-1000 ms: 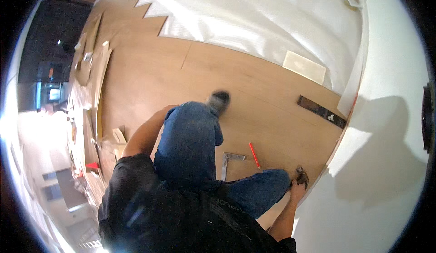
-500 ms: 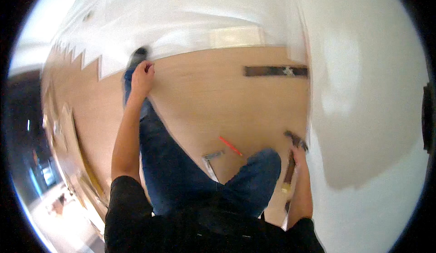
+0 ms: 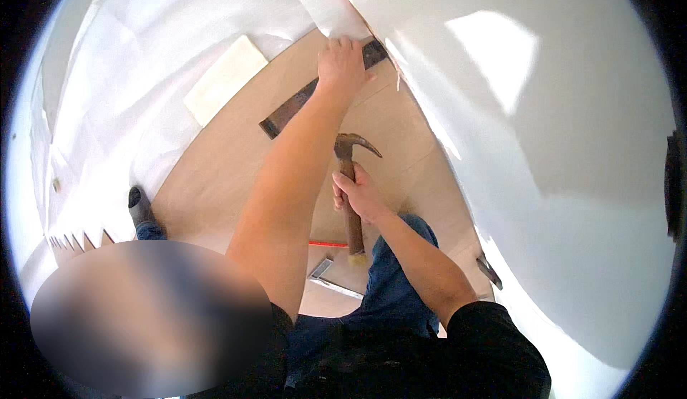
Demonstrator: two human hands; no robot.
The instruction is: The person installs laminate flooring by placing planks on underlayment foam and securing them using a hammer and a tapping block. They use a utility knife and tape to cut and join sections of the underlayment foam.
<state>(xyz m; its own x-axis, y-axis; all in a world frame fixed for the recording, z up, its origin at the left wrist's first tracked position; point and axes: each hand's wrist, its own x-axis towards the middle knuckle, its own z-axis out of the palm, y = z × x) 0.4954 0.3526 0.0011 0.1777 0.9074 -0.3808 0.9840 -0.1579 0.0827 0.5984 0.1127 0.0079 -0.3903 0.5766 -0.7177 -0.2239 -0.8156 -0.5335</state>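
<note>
Gripping, right hand [image 3: 360, 193]: is wrapping the hammer [image 3: 353, 229] on its upper handle, fingers folded round, probably for balance near the heavy head.
Hammer: is pointing its claw toward the wall [image 3: 587, 134], above the floor [image 3: 215, 163].
Left hand [image 3: 342, 64]: is lying across the dark bar [image 3: 292, 109], fingers partly bent (undersides hidden; cannot tell whether it is grasping or only pressing), perhaps for steadying.
Dark bar: is lying slantwise on the floor, one end sitting close to the wall.
Red stick [image 3: 328, 244], metal square [image 3: 335, 286]: are lying near the bent knee [image 3: 421, 231], seemingly for easy reach.
Cream slab [image 3: 226, 80]: is resting on white sheeting [image 3: 179, 62], apparently set aside.
</note>
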